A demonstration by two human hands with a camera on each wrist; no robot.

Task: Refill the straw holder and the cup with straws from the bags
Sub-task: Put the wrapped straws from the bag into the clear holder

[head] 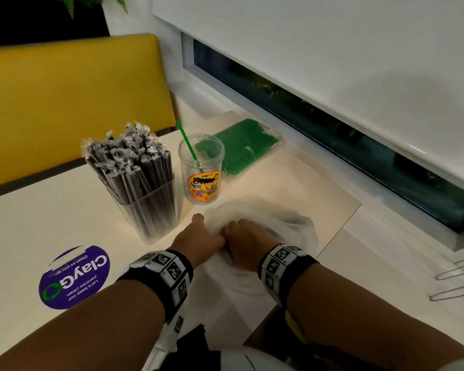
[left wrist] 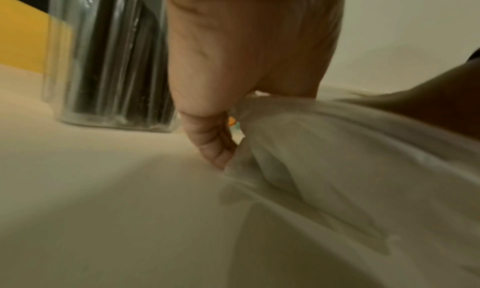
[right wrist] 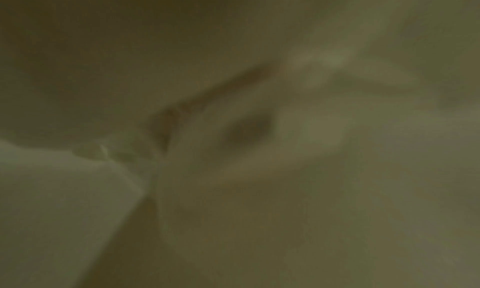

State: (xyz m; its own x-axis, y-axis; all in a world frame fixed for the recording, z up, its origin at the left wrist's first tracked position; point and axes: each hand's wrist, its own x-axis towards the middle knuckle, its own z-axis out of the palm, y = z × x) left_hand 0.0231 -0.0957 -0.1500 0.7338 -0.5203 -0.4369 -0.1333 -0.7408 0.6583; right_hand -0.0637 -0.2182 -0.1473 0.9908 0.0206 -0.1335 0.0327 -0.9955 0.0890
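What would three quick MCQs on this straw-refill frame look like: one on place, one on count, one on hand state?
1. Where does the bag of green straws lie?
A. behind the clear plastic cup
B. on the purple sticker
C. inside the holder

2. How many green straws stand in the cup?
A. none
B. one
C. a full bunch

3. What are both hands doing?
A. resting flat on the table
B. lifting the cup
C. gripping the crumpled clear plastic bag

Key: 1 A, the bag lies just beyond the cup; 2 B, a single green straw leans in it; 3 C, left hand and right hand bunch the bag.
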